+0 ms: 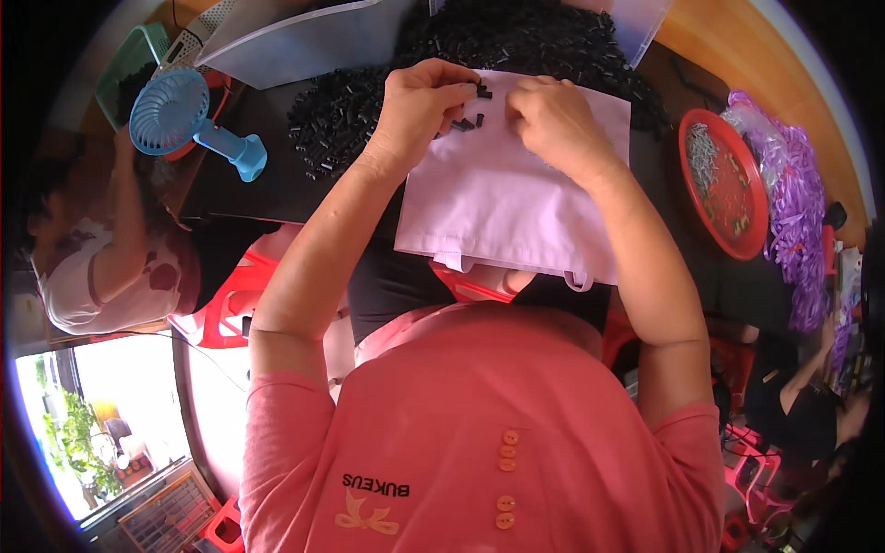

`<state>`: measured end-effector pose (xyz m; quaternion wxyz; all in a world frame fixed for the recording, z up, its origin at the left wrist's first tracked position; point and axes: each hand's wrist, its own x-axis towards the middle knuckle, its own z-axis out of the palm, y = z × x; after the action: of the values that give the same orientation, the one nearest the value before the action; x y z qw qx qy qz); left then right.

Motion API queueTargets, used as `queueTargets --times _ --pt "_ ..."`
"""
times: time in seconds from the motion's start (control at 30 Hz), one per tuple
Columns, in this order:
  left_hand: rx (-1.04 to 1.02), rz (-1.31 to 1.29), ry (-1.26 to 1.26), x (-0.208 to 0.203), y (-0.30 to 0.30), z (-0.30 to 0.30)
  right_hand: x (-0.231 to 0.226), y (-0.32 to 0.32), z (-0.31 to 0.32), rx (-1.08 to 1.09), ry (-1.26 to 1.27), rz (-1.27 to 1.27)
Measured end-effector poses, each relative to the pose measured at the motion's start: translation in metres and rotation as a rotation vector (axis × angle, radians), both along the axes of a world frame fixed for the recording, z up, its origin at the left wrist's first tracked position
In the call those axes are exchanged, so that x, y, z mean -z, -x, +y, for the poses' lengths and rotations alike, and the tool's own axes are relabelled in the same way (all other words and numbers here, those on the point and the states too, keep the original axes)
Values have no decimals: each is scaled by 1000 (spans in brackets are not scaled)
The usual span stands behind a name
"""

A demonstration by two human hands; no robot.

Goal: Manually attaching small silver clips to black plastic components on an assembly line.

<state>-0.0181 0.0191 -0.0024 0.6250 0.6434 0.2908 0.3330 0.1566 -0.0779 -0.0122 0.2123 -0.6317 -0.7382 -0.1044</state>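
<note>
A pink cloth bag with small loops at its near edge lies over my lap and the table edge. Above its far left part my left hand is closed, pinching a small black cylindrical piece between thumb and fingertips. Loose black pieces rest on the cloth just below those fingers. To the right, my right hand is over the bag with its fingers curled in; whatever they hold, if anything, is hidden. Beyond both hands spreads a large heap of black cylindrical pieces.
A translucent bin stands behind the heap. A blue fan is at the left. On the right are a red oval tray with small metal pins and a bundle of purple strips. Other people sit at both sides.
</note>
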Motion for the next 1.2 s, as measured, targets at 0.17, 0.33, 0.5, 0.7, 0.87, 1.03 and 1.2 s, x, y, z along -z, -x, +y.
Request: queueTargets --times 0.17,0.33,0.5,0.7,0.87,1.03,1.2 --pt "-45 -119 109 7 8 4 1 -1 4 -39 -103 221" --pt "-76 -125 119 6 9 1 3 3 -3 -27 -4 -12" --pt "-38 -108 91 4 6 -6 2 7 -1 19 -18 -68" --pt "41 -48 69 5 6 -7 -9 11 -1 -53 82 912" --pt "94 -81 74 10 5 -9 -19 21 -5 -75 110 1155" --pt "111 -75 72 8 4 -9 -18 23 -6 -66 42 1099" --pt "123 -46 32 8 3 -11 -18 21 -5 -56 9 1063"
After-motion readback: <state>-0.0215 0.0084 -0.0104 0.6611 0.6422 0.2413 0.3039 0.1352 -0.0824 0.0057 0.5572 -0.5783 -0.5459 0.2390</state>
